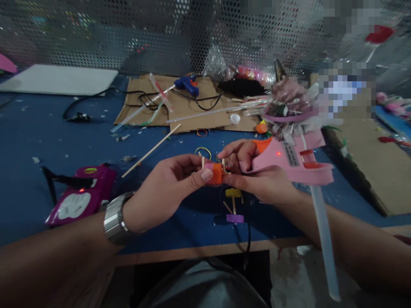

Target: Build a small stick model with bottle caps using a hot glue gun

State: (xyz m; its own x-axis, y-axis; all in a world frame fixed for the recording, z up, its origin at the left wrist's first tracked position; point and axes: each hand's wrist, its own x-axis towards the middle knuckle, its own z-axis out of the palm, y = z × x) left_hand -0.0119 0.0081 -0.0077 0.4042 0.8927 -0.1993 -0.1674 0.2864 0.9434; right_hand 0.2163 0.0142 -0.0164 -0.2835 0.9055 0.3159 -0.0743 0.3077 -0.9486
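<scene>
My left hand [167,188], with a metal watch on the wrist, pinches a small pink and orange piece [217,173] that looks like bottle caps. Short wooden sticks stand up by it. Closed around a pink hot glue gun [272,156] is my right hand [257,175], its thumb tip touching or very near the orange side. A red light glows on the gun, and a translucent glue stick [324,239] hangs from its back end. Below the hands, a yellow cap [233,193] and a purple cap [235,218] are joined by a thin stick. The gun's nozzle is hard to make out.
At left lies a magenta device [80,201] with a lit red light, and a wooden skewer [150,150]. Behind, a blue glue gun [188,85] rests on cardboard [199,119]. A decorated pot-like bundle [290,102] and more cardboard [369,162] stand at right.
</scene>
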